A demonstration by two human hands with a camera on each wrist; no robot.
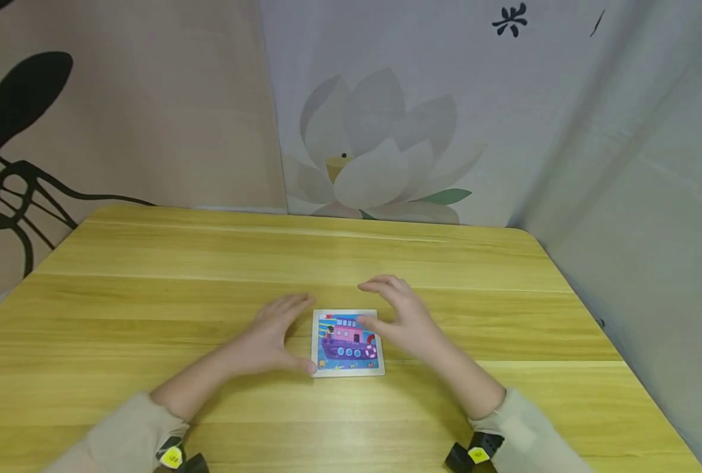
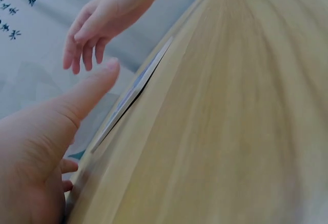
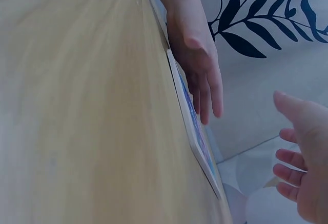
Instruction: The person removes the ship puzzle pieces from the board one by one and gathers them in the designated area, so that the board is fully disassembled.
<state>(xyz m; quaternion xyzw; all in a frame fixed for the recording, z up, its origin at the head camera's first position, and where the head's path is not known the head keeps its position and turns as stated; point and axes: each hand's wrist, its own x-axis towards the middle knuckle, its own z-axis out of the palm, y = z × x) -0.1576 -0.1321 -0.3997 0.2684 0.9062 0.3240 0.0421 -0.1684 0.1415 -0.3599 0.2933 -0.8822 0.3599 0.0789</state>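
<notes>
A flat square picture board (image 1: 349,345) with a white border lies on the wooden table, printed with a pink and purple cartoon ship on blue. To its left is my left hand (image 1: 268,339), fingers extended, with the thumb tip by the board's near left corner; whether they touch is unclear. My right hand (image 1: 407,320) hovers at the right side, its thumb over the picture's upper right part. In the right wrist view the right hand (image 3: 310,157) is raised off the board (image 3: 190,119), fingers slightly bent around nothing. The left wrist view shows the board edge-on (image 2: 134,93).
The wooden table (image 1: 179,256) stretches out around the board on every side. Behind it hangs a pale cloth (image 1: 380,39) with a printed lotus and dark leaves, and another light cloth (image 1: 653,217) runs along the right side.
</notes>
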